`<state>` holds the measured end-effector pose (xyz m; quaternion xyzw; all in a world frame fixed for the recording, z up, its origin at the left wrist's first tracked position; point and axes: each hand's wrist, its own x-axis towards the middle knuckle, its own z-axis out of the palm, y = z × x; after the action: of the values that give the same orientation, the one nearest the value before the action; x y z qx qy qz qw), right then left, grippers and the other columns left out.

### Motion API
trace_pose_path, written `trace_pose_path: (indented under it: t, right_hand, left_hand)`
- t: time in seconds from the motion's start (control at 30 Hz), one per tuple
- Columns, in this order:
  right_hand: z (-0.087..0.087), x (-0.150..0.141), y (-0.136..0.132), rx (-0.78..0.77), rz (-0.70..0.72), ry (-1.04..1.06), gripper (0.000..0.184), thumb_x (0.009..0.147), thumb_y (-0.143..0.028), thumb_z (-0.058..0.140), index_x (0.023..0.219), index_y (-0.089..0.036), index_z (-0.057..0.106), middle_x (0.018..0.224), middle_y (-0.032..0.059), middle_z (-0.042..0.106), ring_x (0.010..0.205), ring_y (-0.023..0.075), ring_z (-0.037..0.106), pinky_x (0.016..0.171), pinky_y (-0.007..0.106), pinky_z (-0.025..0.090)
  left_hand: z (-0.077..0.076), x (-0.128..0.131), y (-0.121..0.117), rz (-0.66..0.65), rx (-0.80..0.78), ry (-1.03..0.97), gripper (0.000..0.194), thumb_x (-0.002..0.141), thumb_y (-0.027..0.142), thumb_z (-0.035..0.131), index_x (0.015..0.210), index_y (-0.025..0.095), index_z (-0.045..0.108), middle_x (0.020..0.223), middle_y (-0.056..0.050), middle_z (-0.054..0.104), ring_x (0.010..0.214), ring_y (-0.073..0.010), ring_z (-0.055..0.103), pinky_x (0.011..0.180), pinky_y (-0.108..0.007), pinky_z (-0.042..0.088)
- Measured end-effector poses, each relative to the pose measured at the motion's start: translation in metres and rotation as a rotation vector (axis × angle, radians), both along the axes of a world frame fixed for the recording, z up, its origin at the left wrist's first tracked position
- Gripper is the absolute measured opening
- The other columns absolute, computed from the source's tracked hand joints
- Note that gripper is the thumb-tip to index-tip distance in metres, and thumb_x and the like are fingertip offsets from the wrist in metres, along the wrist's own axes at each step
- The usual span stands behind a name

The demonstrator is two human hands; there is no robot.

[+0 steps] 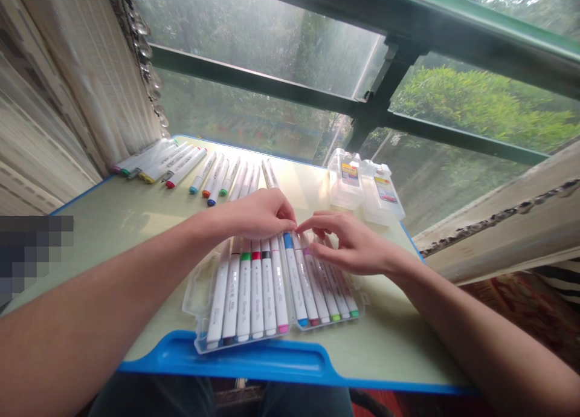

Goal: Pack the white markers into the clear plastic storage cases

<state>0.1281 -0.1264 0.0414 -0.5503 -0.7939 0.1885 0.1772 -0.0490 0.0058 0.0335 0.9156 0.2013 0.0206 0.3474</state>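
A clear plastic marker case [197, 339] lies unfolded at the front of the table. White markers [257, 296] with coloured ends lie side by side in both of its halves. My left hand [260, 213] rests over the far end of the case, its fingers curled in; whatever they may hold is hidden. Its fingertips meet the tip of my right index finger just beyond a blue-banded marker [292, 272]. My right hand [348, 242] hovers over the right half, index finger stretched out and thumb apart from it, covering the upper ends of several markers.
Loose markers [212, 178] lie in a row toward the back left of the table [163, 308]. Two clear plastic cases [347, 184] with labels stand at the back right, close to the window [254, 84]. A blue tray edge [254, 359] runs along the front.
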Motion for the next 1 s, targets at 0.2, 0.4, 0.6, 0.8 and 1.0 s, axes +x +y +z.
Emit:
trace_pose_path:
  t: [0.2, 0.4, 0.6, 0.8, 1.0]
  right_hand:
    - [-0.0008, 0.0011, 0.0006, -0.003, 0.023, 0.013, 0.031, 0.083, -0.016, 0.061, 0.112, -0.015, 0.072, 0.075, -0.0001, 0.057, 0.068, 0.0131, 0.052, 0.068, 0.027, 0.04]
    - [-0.0003, -0.0017, -0.002, -0.011, 0.015, -0.002, 0.034, 0.085, -0.02, 0.063, 0.118, -0.016, 0.07, 0.075, 0.0001, 0.057, 0.068, 0.0131, 0.052, 0.067, 0.027, 0.04]
    - [0.0011, -0.007, -0.0047, -0.026, 0.041, -0.025, 0.04, 0.088, -0.024, 0.062, 0.126, -0.016, 0.067, 0.082, 0.004, 0.063, 0.071, 0.0147, 0.054, 0.069, 0.029, 0.04]
    - [0.0024, -0.0054, -0.0045, -0.1, -0.004, 0.06, 0.032, 0.089, -0.026, 0.061, 0.118, -0.017, 0.073, 0.08, 0.0029, 0.062, 0.067, 0.013, 0.053, 0.064, 0.027, 0.04]
    - [0.0046, -0.0077, -0.006, -0.143, -0.025, 0.082, 0.027, 0.088, -0.022, 0.063, 0.112, -0.018, 0.076, 0.084, 0.0037, 0.065, 0.066, 0.0118, 0.053, 0.063, 0.026, 0.039]
  left_hand:
    - [0.0003, -0.0003, -0.0009, 0.018, -0.006, 0.013, 0.029, 0.079, 0.032, 0.056, 0.086, 0.016, 0.079, 0.074, -0.005, 0.073, 0.071, -0.0172, 0.064, 0.061, -0.026, 0.041]
    - [0.0017, -0.0015, 0.0022, -0.017, -0.063, 0.005, 0.028, 0.076, 0.03, 0.057, 0.088, 0.015, 0.078, 0.075, -0.005, 0.073, 0.071, -0.0171, 0.063, 0.062, -0.026, 0.042]
    - [0.0062, -0.0061, 0.0061, -0.047, -0.203, 0.011, 0.029, 0.07, 0.021, 0.06, 0.092, 0.014, 0.078, 0.079, -0.005, 0.074, 0.073, -0.0163, 0.063, 0.064, -0.026, 0.044]
    - [0.0035, -0.0033, 0.0024, -0.029, -0.184, 0.015, 0.03, 0.071, 0.023, 0.061, 0.095, 0.015, 0.077, 0.083, -0.006, 0.075, 0.076, -0.0182, 0.065, 0.063, -0.025, 0.043]
    - [0.0061, -0.002, -0.0024, -0.095, -0.195, 0.042, 0.031, 0.074, 0.03, 0.064, 0.099, 0.015, 0.076, 0.084, -0.006, 0.074, 0.076, -0.018, 0.064, 0.064, -0.025, 0.043]
